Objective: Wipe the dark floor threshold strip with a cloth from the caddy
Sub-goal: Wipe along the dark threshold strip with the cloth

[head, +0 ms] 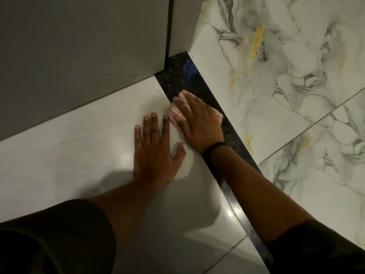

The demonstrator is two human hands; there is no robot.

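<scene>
Pale pink-and-white cloth [176, 113], crumpled and blurred, pressed flat under the right hand [199, 125]: fingers extended and close together over it, palm down, no pinch, cloth edges showing past the fingertips and beside the little finger. Black band [215, 147] round that wrist. Cloth lying on the dark speckled polished-stone threshold strip [183, 76], partly spilling onto the plain grey-white glossy floor tile [69, 155] at the strip's near-left edge. Left hand [156, 153] spread flat on that plain tile just beside the right hand, fingers splayed, holding nothing, seemingly bracing. Strip running diagonally from the foot of the grey door frame [179, 26] at the far end down toward the near right corner of the floor, white marble-look tile with grey and yellow veins [286, 76] along its far side. Caddy not in view.

Judged mid-wipe, near the strip's far end, with most of the length toward the body likely unwiped. Risks: cloth bunching and sliding out from under flat fingers, since nothing pinches it; strokes drifting onto the plain tile, leaving the strip's far edge and the notch at the frame untouched; braced palm slipping on glossy tile; dim light hiding leftover dust.
</scene>
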